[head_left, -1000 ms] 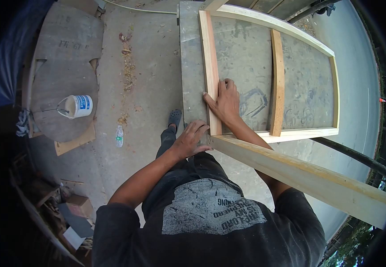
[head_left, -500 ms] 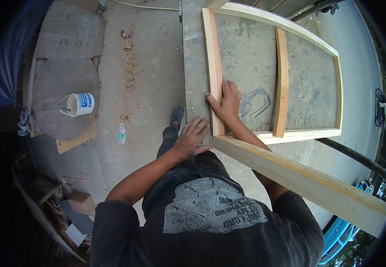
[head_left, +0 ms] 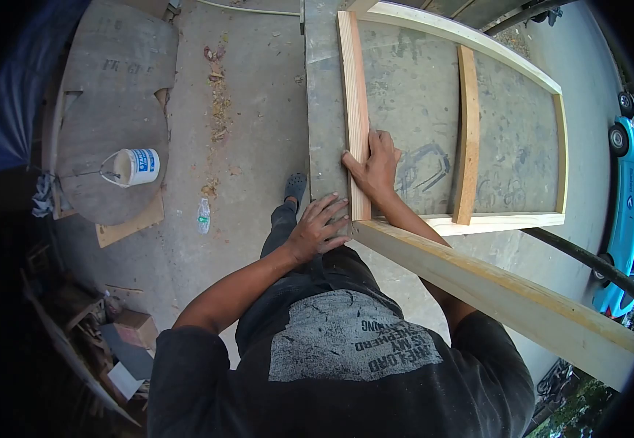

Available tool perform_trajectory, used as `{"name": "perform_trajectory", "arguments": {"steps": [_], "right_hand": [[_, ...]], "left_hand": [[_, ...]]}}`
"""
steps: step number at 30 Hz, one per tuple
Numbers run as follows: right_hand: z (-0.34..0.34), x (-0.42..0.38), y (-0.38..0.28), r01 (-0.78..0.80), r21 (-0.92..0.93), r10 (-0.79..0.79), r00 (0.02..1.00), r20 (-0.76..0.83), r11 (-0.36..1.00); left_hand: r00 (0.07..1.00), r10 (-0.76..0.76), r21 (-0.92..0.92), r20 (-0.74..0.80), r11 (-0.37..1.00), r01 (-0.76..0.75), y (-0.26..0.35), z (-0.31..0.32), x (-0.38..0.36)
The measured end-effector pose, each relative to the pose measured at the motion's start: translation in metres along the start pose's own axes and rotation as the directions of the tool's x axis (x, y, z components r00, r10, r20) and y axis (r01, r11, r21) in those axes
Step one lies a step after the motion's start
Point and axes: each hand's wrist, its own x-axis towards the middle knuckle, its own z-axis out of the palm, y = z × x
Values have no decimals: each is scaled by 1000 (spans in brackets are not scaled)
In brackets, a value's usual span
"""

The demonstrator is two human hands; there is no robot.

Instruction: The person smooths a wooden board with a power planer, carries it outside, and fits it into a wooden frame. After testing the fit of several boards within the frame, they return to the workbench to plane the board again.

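My right hand (head_left: 377,166) is closed over a wooden strip (head_left: 356,109), thumb on its left side and fingers on its right. The strip lies along the near side of a wooden frame (head_left: 507,223) on a grey worktable (head_left: 419,87). My left hand (head_left: 318,230), fingers spread, rests by the table edge near the strip's lower end. From that corner a long wooden beam (head_left: 492,292) runs toward the lower right, passing over my right forearm. A crosspiece (head_left: 467,139) spans the frame.
To the left, a white bucket (head_left: 140,166) stands on a rounded board (head_left: 112,124). A plastic bottle (head_left: 204,216) and dry leaves (head_left: 218,109) lie on the floor. A dark pole (head_left: 587,259) passes beyond the frame. A blue car (head_left: 627,204) is on the road at right.
Both hands keep nearly the same place on the wood and table. The view shifts slightly. At right, the blue vehicle has moved up along the road and the bicycle has left its earlier spot.
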Motion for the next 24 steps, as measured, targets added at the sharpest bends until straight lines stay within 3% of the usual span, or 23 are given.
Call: {"name": "perform_trajectory", "arguments": {"steps": [7, 13, 24], "right_hand": [[-3, 1, 0, -28, 35, 26, 999, 37, 999], [-6, 1, 1, -59, 69, 55, 997, 51, 996], [-5, 0, 5, -36, 112, 37, 999, -7, 993]], "left_hand": [[999, 17, 55, 40, 998, -20, 1, -7, 2], [1000, -9, -20, 23, 1000, 9, 1, -6, 1], [997, -13, 56, 76, 998, 9, 0, -5, 2]]}}
